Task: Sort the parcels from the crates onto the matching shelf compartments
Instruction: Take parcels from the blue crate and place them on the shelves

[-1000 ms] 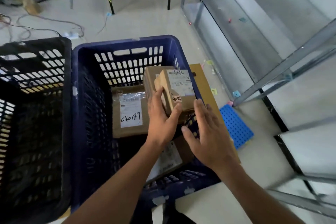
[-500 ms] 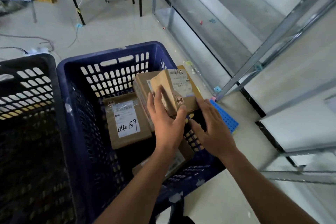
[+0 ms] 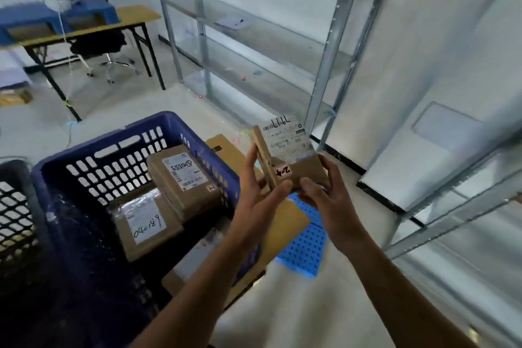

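Note:
A small brown cardboard parcel (image 3: 286, 150) with a white shipping label and a small red-marked sticker is held up in front of me, to the right of the blue crate (image 3: 93, 167). My left hand (image 3: 258, 192) grips its left side and near corner. My right hand (image 3: 327, 192) grips its right lower edge. Inside the crate lie a parcel labelled 040189 (image 3: 144, 223), a parcel with a white label (image 3: 183, 178) resting partly on it, and a further parcel low at the front, blurred. Grey metal shelves (image 3: 254, 28) stand behind and to the right.
A black crate (image 3: 14, 220) stands left of the blue one. A flat brown carton (image 3: 234, 152) and a blue perforated panel (image 3: 305, 251) lie on the floor by the crate's right side. A desk (image 3: 84, 31) and office chair (image 3: 96, 42) stand at back left. Boxes sit on the top shelf.
Both hands have lifted the small parcel out of the blue crate and to the right, and my right hand now holds it. My view has tilted up toward the shelves.

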{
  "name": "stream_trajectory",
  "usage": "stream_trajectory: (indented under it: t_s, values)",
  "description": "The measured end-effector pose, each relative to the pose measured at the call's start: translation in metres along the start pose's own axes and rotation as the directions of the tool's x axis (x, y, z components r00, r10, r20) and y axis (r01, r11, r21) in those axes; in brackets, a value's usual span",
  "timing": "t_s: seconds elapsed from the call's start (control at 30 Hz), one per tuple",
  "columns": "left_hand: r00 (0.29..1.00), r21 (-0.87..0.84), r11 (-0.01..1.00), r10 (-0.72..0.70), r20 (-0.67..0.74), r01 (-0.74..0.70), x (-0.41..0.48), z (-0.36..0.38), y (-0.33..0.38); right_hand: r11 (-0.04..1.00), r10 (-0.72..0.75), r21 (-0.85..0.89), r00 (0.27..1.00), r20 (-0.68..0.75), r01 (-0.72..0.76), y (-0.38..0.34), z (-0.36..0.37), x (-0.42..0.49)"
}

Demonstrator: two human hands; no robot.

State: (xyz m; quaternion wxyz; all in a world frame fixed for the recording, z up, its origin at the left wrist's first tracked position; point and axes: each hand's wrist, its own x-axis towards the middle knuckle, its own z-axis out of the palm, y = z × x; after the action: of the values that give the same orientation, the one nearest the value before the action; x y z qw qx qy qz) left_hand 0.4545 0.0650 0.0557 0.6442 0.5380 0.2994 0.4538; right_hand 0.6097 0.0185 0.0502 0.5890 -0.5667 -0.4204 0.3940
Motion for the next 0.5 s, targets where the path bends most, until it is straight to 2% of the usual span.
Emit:
stream_trajectory:
  t_s: [0.13,0.17,0.23,0.3,0.37,0.43,0.5]
  values:
    - [0.997,0.182,0.98,-0.069,-0.033,0.074,-0.001,0.067,-0.003,0.999,0.03,-0.036,0.993,-0.11,-0.035,-0.02,-0.099,-0.04]
    - [0.998,0.213,0.975,-0.066,-0.003,0.065,0.001,0.081,-0.003,0.996,0.038,-0.07,0.993,-0.113,-0.046,-0.025,-0.126,-0.052]
    - [0.981,0.272,0.962,-0.071,0.179,0.02,0.009,0.111,0.001,0.989,0.061,-0.125,0.992,-0.112,-0.075,-0.037,-0.179,-0.079]
    - [0.894,0.274,0.962,-0.122,0.431,-0.001,0.017,0.15,0.005,0.98,0.089,-0.17,0.992,-0.091,-0.103,-0.049,-0.226,-0.105]
    - [0.766,0.28,0.959,-0.207,0.609,0.036,0.018,0.199,0.005,0.969,0.106,-0.215,0.991,-0.076,-0.12,-0.064,-0.268,-0.131]
    - [0.674,0.287,0.957,-0.245,0.697,0.05,0.013,0.249,-0.001,0.962,0.095,-0.248,0.99,-0.105,-0.119,-0.077,-0.307,-0.157]
    - [0.629,0.255,0.966,-0.229,0.743,0.05,0.006,0.296,-0.009,0.967,0.067,-0.23,0.978,-0.2,-0.113,-0.088,-0.344,-0.185]
